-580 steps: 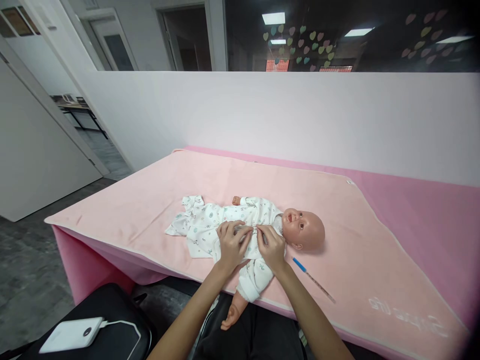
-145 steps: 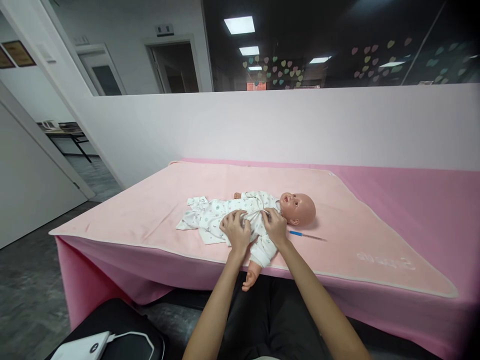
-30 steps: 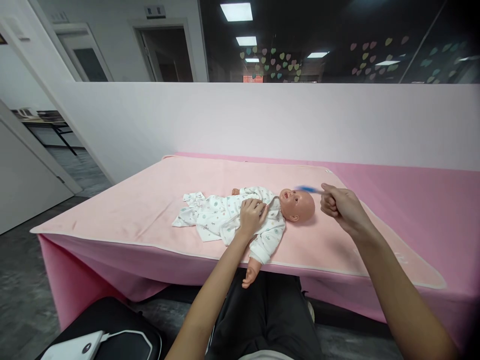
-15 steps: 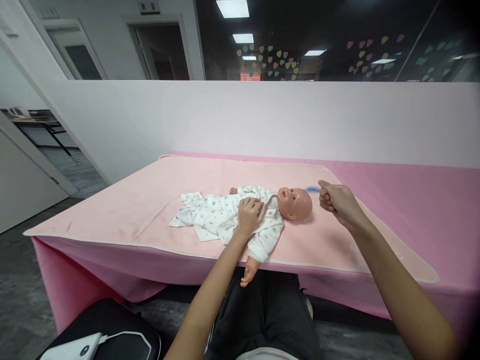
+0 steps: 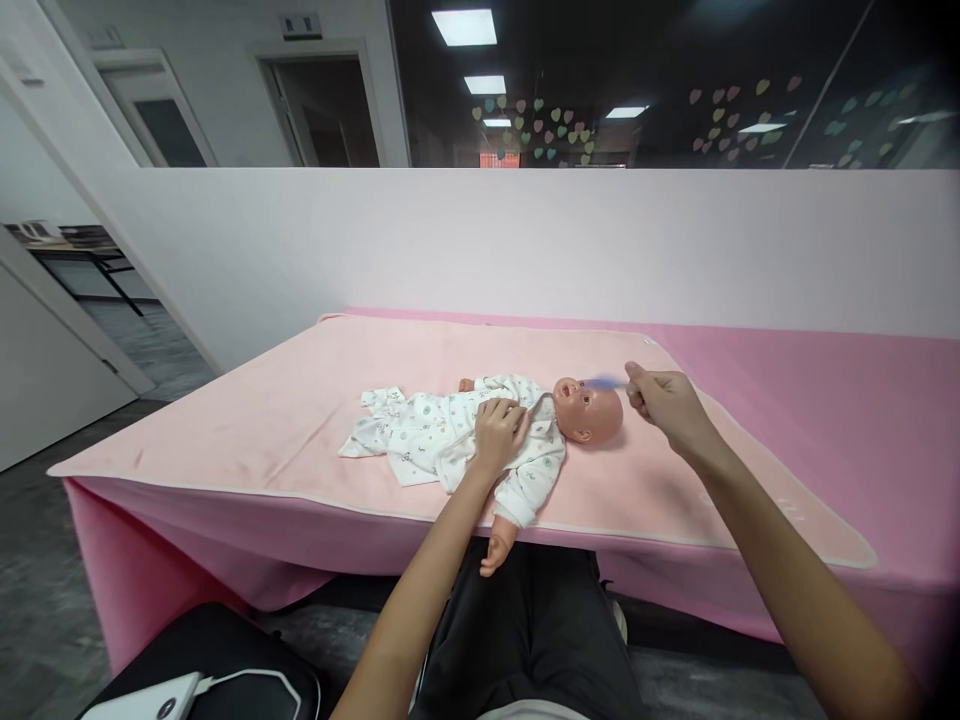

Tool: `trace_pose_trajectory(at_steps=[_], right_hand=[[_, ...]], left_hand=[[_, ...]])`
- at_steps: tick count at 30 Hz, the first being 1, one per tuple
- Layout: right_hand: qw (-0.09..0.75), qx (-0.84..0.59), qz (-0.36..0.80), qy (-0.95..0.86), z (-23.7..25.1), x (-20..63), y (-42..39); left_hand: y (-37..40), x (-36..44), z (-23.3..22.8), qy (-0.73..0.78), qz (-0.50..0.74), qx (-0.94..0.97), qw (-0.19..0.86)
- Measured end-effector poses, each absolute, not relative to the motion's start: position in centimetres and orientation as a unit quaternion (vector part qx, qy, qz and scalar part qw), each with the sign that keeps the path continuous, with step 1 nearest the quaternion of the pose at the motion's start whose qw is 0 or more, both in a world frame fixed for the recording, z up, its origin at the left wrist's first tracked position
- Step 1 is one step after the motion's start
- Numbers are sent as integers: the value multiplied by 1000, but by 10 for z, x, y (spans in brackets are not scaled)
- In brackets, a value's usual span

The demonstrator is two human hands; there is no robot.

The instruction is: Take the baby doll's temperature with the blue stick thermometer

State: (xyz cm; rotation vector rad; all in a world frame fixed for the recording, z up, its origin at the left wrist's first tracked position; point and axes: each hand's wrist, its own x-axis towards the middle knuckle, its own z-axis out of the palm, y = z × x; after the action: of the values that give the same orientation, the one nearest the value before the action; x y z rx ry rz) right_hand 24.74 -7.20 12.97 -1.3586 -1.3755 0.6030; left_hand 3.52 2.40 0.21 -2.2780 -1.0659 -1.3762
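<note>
The right hand point(image 5: 667, 405) is curled into a loose fist, pinching one thin blue stick point(image 5: 604, 382) whose blurred tip points toward the head of the single baby doll point(image 5: 592, 410) just to the hand's left. The left hand point(image 5: 496, 432) lies flat, fingers together and gripping nothing, on the doll's chest, pressing the soft white printed romper point(image 5: 427, 435), the only garment in view. The doll is smooth, hard-looking plastic, with a round bald head, and lies on its back; one bare arm hangs over the near edge below the left hand. Under both hands spreads one pale pink, plush blanket point(image 5: 300, 420) with a white hem, over a deeper pink table cover point(image 5: 840, 400) that extends right of the right hand.
</note>
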Motion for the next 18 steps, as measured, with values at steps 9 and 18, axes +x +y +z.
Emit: trace_pose_trajectory(at_steps=[9, 18], right_hand=[[532, -567, 274, -566, 127, 243, -74], [537, -544, 350, -541, 123, 244, -84]], left_hand=[[24, 35, 2, -374, -466, -788, 149], [21, 35, 4, -403, -439, -796, 104]])
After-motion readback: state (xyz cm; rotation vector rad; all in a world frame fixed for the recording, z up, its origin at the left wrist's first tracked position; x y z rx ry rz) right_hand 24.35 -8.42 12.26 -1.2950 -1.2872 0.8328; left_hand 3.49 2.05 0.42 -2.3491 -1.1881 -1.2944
